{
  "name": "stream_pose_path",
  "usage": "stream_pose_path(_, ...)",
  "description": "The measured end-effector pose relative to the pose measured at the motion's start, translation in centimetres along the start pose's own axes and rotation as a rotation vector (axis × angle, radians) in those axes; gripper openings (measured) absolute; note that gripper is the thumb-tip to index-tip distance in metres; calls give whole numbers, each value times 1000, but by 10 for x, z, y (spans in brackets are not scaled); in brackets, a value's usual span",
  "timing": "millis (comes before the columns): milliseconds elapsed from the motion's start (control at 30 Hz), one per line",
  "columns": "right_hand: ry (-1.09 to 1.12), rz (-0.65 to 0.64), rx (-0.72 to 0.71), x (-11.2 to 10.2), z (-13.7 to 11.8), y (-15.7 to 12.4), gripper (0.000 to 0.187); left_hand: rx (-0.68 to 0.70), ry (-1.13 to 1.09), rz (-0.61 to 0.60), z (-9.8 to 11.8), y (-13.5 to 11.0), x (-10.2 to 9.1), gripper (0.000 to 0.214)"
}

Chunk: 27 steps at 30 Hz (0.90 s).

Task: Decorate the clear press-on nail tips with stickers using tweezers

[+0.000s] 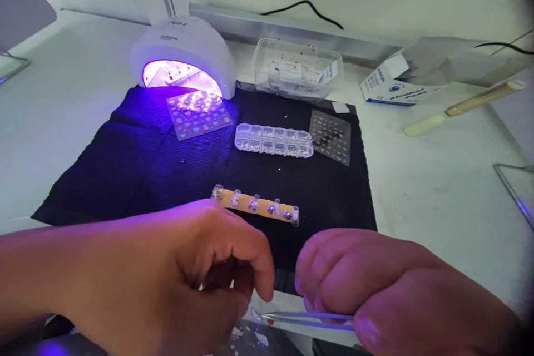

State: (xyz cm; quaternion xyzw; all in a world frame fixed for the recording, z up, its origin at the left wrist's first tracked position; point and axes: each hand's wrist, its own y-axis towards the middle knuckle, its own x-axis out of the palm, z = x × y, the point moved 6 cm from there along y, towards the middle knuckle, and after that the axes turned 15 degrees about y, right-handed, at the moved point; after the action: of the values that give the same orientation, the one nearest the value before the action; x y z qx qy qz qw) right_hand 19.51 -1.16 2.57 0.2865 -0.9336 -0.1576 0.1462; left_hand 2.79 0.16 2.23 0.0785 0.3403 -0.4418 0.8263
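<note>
My right hand point(387, 289) is closed around a pair of metal tweezers point(312, 320), which points left. Its tips meet near a small pale piece point(256, 314) above a sticker sheet point(261, 338) with white and red designs, partly out of frame. My left hand point(200, 272) is beside the tips, fingers curled in toward the thumb; what they hold, if anything, is hidden. Just beyond my hands, a tan strip point(262, 208) carries several decorated clear nail tips, the leftmost near my left knuckles.
A lit nail lamp point(183, 53) glows purple at the back left, a sticker sheet point(199, 115) before it. On the black mat point(158, 172) lie a compartment case point(274, 141) and another sheet point(331, 136). Behind stand a plastic tub point(298, 75), an alcohol-pad box point(400, 80) and a wooden-handled tool point(479, 100).
</note>
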Motion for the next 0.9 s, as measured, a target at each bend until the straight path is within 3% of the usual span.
stream_pose_path(67, -6, -70, -4, 4, -2, 2, 21, 19, 6, -11, 2, 2, 0, 21)
stream_pose_path(367, -103, -86, -100, 6, -11, 13, 40, -10, 24, -20, 3, 2, 0, 26)
stream_pose_path(433, -88, -145, -74, 9, -8, 13, 38, -12, 34, -37, 3, 2, 0, 28)
stream_pose_path(667, -72, -145, -13, 12, -5, 9, 36, -53, -12, -36, -2, 4, 1, 21)
stream_pose_path(833, 29, 34, -41, 1, -3, -1, 30, -94, -159, -120, -5, 2, 4, 19)
stream_pose_path(900, 102, 147, -48, -7, 0, -5, 24, -137, -203, -54, -11, 2, -7, 13)
